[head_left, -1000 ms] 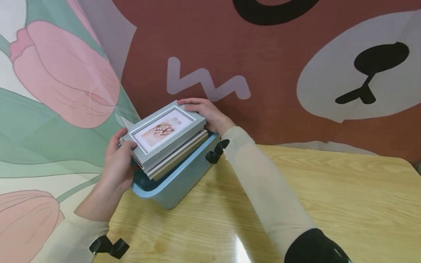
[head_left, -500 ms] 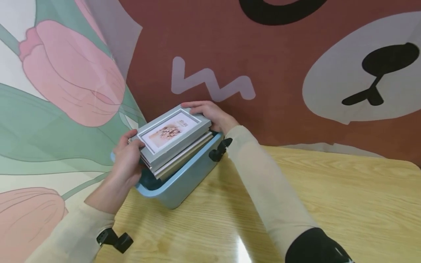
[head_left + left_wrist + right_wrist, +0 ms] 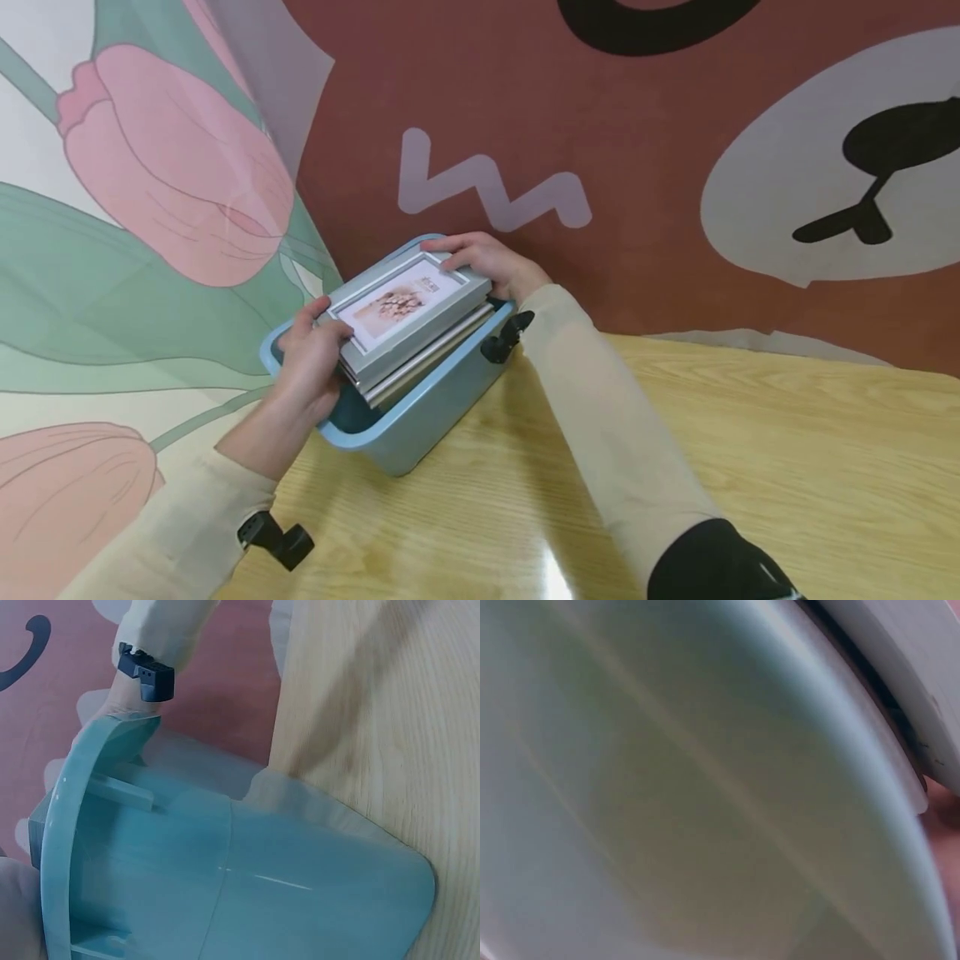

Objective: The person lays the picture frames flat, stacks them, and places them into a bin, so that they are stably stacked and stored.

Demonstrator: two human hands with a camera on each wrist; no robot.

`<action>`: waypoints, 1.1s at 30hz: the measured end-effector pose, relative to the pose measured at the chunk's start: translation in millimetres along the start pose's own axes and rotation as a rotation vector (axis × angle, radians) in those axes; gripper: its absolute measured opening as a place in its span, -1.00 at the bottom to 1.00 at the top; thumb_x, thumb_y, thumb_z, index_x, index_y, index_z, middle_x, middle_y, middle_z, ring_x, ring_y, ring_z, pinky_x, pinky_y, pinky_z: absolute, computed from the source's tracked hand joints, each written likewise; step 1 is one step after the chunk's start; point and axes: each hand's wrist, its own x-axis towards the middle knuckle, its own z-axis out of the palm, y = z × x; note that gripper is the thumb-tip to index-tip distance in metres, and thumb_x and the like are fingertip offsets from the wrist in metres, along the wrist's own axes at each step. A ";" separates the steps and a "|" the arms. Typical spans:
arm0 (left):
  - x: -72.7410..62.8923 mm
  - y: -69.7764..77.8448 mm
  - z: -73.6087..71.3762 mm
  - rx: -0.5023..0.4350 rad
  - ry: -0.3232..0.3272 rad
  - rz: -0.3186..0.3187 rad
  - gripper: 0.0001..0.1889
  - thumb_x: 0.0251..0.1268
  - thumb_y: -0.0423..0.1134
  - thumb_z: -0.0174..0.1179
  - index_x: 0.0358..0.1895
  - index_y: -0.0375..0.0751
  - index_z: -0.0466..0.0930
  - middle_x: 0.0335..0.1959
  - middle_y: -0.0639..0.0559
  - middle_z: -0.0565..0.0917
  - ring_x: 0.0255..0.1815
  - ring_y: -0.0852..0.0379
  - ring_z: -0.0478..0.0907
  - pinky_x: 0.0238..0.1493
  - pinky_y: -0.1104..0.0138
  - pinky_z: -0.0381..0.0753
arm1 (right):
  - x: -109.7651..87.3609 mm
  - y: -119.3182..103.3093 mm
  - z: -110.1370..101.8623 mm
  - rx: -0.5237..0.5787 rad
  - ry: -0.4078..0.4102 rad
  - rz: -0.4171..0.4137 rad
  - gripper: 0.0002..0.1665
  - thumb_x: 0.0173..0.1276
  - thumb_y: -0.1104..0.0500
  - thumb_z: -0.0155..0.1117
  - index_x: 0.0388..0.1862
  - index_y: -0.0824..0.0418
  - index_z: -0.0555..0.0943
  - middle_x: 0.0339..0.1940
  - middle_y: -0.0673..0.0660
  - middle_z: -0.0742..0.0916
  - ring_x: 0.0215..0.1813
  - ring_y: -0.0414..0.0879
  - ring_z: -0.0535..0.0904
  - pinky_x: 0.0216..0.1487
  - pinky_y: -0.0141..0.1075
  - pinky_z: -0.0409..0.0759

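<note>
A stack of picture frames lies tilted in the mouth of a blue plastic bin [image 3: 442, 417]. On top is a grey picture frame [image 3: 468, 305] with a floral print, above a thinner silver picture frame [image 3: 427, 360]. My left hand [image 3: 309, 362] grips the near left end of the stack, thumb on the top frame's border. At the far right corner, my right hand [image 3: 495, 262] holds the opposite end, its fingers over the upper edge. The bin's outer wall [image 3: 247, 870] fills much of the left wrist view. Blurred bin wall [image 3: 705, 787] covers most of the right wrist view.
The bin stands on a wood-grain table [image 3: 720, 467], close to the corner of two printed wall coverings. A brown bear-face covering [image 3: 637, 208] rises behind; a tulip-patterned covering [image 3: 172, 167] stands at the left. Small black cameras are strapped to both wrists.
Both hands have lowered the stack slightly into the bin and toward the right. More of the bin's rim shows at the left and back. The head view has shifted a little left.
</note>
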 end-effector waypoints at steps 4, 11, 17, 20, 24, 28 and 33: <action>1.2 -1.5 1.8 0.021 -0.005 0.019 -0.23 0.63 -0.37 -0.14 0.79 0.19 -0.06 0.73 -0.04 -0.59 0.70 -0.09 0.13 0.69 0.00 0.34 | 0.2 0.1 -2.1 -0.017 0.008 0.009 -0.38 0.53 0.27 0.25 0.50 -0.12 0.63 0.74 -0.07 0.39 0.47 0.07 0.42 0.01 -0.27 0.70; 3.1 -3.6 5.0 0.098 0.035 0.059 -0.19 0.50 -0.42 0.05 0.76 0.08 0.08 0.67 -0.14 -0.60 0.69 -0.13 -0.02 0.64 0.12 0.33 | 1.5 0.7 -2.6 -0.096 -0.010 0.014 -0.38 0.51 0.26 0.26 0.49 -0.17 0.64 0.74 -0.06 0.37 0.49 0.07 0.41 0.12 -0.23 0.68; 5.9 -6.3 5.8 0.202 0.084 0.080 -0.14 0.39 -0.44 0.14 0.74 -0.05 0.10 0.67 -0.27 -0.40 0.64 -0.19 -0.08 0.55 0.19 0.33 | 4.0 1.3 0.3 -0.265 -0.058 -0.018 -0.35 0.52 0.28 0.27 0.52 -0.15 0.62 0.77 -0.03 0.33 0.61 -0.01 0.27 0.53 -0.02 0.44; 6.7 -7.7 5.0 0.223 0.087 0.080 -0.13 0.40 -0.44 0.14 0.75 -0.06 0.08 0.67 -0.30 -0.38 0.65 -0.21 -0.10 0.60 0.14 0.31 | 5.4 1.4 1.4 -0.303 -0.063 -0.024 -0.34 0.52 0.30 0.28 0.51 -0.15 0.62 0.77 -0.04 0.32 0.64 -0.02 0.24 0.65 0.06 0.34; 6.5 -8.0 4.1 0.238 0.071 0.072 -0.13 0.43 -0.42 0.12 0.77 -0.05 0.03 0.69 -0.31 -0.41 0.66 -0.24 -0.10 0.64 0.08 0.28 | 5.9 1.4 2.1 -0.311 -0.055 -0.026 -0.35 0.51 0.31 0.29 0.50 -0.15 0.63 0.77 -0.04 0.33 0.63 -0.02 0.24 0.65 0.07 0.32; 6.5 -8.1 3.5 0.254 0.036 0.059 -0.13 0.47 -0.41 0.10 0.78 -0.04 -0.04 0.70 -0.29 -0.45 0.67 -0.25 -0.11 0.61 0.09 0.31 | 6.3 1.9 1.6 -0.321 -0.047 -0.021 -0.35 0.51 0.31 0.30 0.50 -0.15 0.64 0.77 -0.04 0.32 0.63 -0.02 0.24 0.66 0.07 0.30; 5.6 -8.1 1.6 0.233 -0.007 0.033 -0.11 0.52 -0.37 0.06 0.80 -0.01 -0.15 0.72 -0.26 -0.48 0.69 -0.26 -0.08 0.63 0.06 0.37 | 8.1 2.5 3.3 -0.317 -0.062 -0.025 -0.33 0.50 0.33 0.28 0.54 -0.07 0.60 0.77 -0.03 0.33 0.70 -0.03 0.19 0.74 0.06 0.21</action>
